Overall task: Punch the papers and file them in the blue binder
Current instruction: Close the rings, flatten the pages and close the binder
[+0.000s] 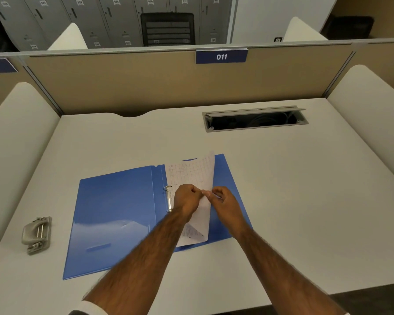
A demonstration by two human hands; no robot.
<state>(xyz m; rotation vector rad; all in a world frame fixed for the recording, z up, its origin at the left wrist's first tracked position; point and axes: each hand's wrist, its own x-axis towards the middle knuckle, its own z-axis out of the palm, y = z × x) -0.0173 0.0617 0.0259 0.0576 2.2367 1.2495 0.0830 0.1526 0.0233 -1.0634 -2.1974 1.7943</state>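
Observation:
The blue binder (114, 214) lies open and flat on the white desk, its metal rings (168, 198) at the spine. White printed papers (191, 173) rest on the binder's right half, with their right edge curled up and over. My left hand (187, 201) and my right hand (225, 203) meet above the sheets, and both pinch the lifted paper edge between the fingertips. The lower part of the sheets is partly hidden by my left forearm.
A grey hole punch (37, 234) sits near the desk's left edge. An open cable tray (255, 120) is set into the desk (305, 201) at the back right. White side dividers and a beige partition labelled 011 (221, 56) enclose the desk.

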